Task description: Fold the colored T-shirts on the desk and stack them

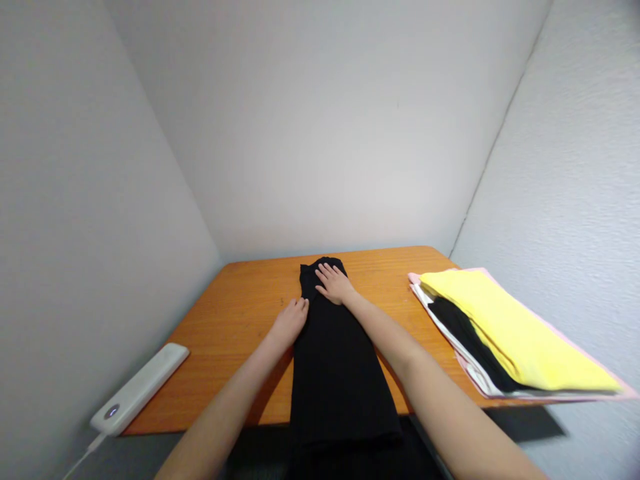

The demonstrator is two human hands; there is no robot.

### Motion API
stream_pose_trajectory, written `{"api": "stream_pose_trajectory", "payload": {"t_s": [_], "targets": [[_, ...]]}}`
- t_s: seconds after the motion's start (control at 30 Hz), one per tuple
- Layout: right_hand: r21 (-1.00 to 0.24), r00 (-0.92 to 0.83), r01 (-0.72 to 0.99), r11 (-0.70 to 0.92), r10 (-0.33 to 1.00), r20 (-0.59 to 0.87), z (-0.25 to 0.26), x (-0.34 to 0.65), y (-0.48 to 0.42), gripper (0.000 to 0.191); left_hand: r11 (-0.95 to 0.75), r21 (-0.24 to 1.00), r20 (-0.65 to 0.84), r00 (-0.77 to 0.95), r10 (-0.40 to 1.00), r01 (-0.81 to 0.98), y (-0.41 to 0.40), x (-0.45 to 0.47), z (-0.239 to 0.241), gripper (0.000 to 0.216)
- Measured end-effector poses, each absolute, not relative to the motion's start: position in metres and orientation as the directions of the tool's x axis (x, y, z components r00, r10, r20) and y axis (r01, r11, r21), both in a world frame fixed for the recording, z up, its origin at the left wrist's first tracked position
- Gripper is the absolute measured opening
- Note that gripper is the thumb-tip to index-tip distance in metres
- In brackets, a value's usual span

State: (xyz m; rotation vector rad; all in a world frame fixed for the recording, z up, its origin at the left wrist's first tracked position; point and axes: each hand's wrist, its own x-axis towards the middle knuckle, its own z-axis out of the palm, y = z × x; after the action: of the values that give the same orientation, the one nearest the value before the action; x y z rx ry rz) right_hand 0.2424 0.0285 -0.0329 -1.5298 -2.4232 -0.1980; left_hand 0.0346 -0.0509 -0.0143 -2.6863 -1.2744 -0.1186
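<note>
A black garment [340,367], folded into a long strip, lies down the middle of the wooden table. Its narrower end is near the back edge and its wider end reaches past the front edge. At its left side, my left hand [291,321] has its fingers drawn together on the cloth's edge. My right hand [334,283] rests flat on the upper part, palm down with the fingers spread. Whatever cloth lies under the right palm is hidden.
On the table's right side lies a stack of folded clothes, with a yellow garment [505,327] on top and black, white and pink layers beneath. A white power bank [143,387] with a cable sits at the left front edge. Walls enclose the table [240,300].
</note>
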Motion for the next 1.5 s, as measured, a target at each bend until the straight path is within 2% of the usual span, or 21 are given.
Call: {"api": "stream_pose_trajectory", "payload": {"t_s": [0.17,0.27,0.4,0.57,0.7,0.83,0.97,1.03,1.17,1.2,1.37,1.5], "targets": [[0.017,-0.454,0.881,0.473,0.836,0.308,-0.024,0.246,-0.011,0.056,-0.668,0.005,0.147,0.66,0.737,0.744,-0.069,0.009,-0.013,0.058],[0.036,-0.539,0.832,0.554,0.79,0.293,-0.025,0.259,-0.049,0.053,-0.732,0.083,0.196,0.709,0.677,0.676,-0.095,-0.006,-0.014,0.054],[0.014,-0.627,0.764,0.645,0.738,0.252,-0.028,0.28,-0.107,0.049,-0.777,0.122,0.178,0.757,0.629,0.617,-0.13,-0.011,-0.021,0.055],[-0.08,-0.635,0.748,0.659,0.746,0.199,-0.029,0.296,-0.177,0.048,-0.729,0.12,0.122,0.719,0.684,0.674,-0.154,-0.008,-0.032,0.055],[-0.131,-0.628,0.749,0.649,0.759,0.173,-0.026,0.302,-0.222,0.047,-0.711,0.076,0.215,0.685,0.696,0.699,-0.165,-0.005,-0.029,0.047],[-0.143,-0.612,0.756,0.638,0.768,0.188,-0.024,0.311,-0.252,0.045,-0.744,0.06,0.334,0.689,0.643,0.665,-0.18,-0.002,-0.024,0.038],[-0.146,-0.607,0.758,0.636,0.769,0.199,-0.025,0.318,-0.269,0.046,-0.79,0.088,0.354,0.722,0.594,0.607,-0.199,-0.002,-0.024,0.034],[-0.127,-0.614,0.758,0.64,0.766,0.192,-0.025,0.322,-0.276,0.053,-0.801,0.102,0.351,0.732,0.584,0.59,-0.209,-0.005,-0.023,0.037],[-0.051,-0.675,0.723,0.689,0.721,0.159,-0.026,0.33,-0.286,0.092,-0.831,0.08,0.319,0.775,0.545,0.551,-0.231,-0.015,-0.018,0.043],[-0.028,-0.687,0.715,0.698,0.71,0.154,-0.027,0.331,-0.287,0.097,-0.843,0.063,0.306,0.794,0.526,0.534,-0.236,-0.018,-0.018,0.048],[0.079,-0.666,0.743,0.665,0.721,0.193,-0.035,0.33,-0.284,0.088,-0.867,-0.027,0.242,0.845,0.477,0.497,-0.252,-0.02,-0.026,0.084],[0.141,-0.654,0.756,0.64,0.722,0.228,-0.039,0.323,-0.28,0.076,-0.823,-0.097,0.275,0.81,0.519,0.56,-0.248,-0.016,-0.042,0.076]]}}
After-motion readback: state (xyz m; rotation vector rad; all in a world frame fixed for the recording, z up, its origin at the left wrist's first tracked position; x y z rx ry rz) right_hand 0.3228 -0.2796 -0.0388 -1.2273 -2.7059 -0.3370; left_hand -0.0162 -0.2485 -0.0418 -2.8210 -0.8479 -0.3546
